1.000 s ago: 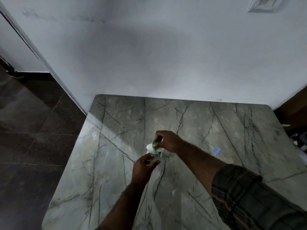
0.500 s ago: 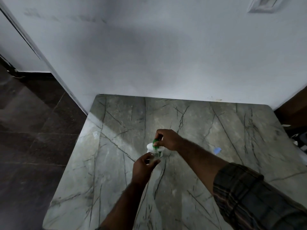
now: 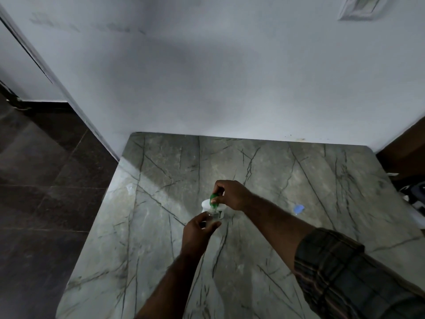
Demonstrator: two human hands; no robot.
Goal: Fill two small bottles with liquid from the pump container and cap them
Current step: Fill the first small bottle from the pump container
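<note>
On the grey veined marble table (image 3: 264, 238) stands a white pump container (image 3: 205, 204), mostly hidden behind my hands. My right hand (image 3: 232, 194) is curled over its green pump top (image 3: 214, 200), the thumb against the green part. Just below the green spout my left hand (image 3: 199, 231) grips a small clear bottle (image 3: 214, 214), its mouth up under the spout. How much liquid the bottle holds cannot be made out. A second small clear bottle (image 3: 130, 187) seems to lie near the table's left edge, faint and blurred.
A small blue piece (image 3: 299, 208), maybe a cap, lies on the table to the right of my right forearm. A white wall runs along the table's far edge. Dark floor tiles (image 3: 46, 203) drop away on the left; dark objects sit off the right edge.
Almost nothing moves: both hands keep their hold, with my right hand shifting slightly on the green pump top over the bottle.
</note>
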